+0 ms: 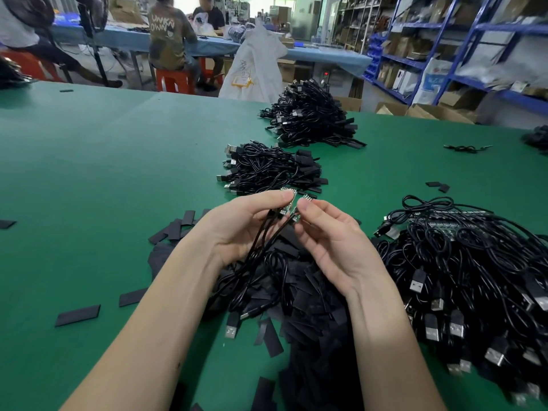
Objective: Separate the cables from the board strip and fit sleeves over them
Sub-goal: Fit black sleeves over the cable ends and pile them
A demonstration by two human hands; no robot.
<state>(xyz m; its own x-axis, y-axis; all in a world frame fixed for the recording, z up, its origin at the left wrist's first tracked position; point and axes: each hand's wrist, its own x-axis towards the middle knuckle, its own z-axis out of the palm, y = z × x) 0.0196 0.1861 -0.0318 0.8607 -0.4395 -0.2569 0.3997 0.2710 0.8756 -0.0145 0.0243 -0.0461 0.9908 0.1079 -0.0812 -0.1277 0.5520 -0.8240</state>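
Note:
My left hand [241,225] pinches one small circuit board [287,200] by its edge, and my right hand [332,232] pinches a second small board [303,200] beside it. The two boards touch or nearly touch above the table. Thin black cables [262,241] hang from both boards down between my palms, ending in USB plugs [231,329] on the green table. Under my wrists lies a heap of flat black sleeves [308,295].
A tangle of black cables on board strips [462,262] lies at the right. Two piles of sleeved cables [267,170] [311,120] sit farther back. Loose sleeves [77,315] are scattered on the green table [89,173]. People sit at a far bench; shelving stands at the right.

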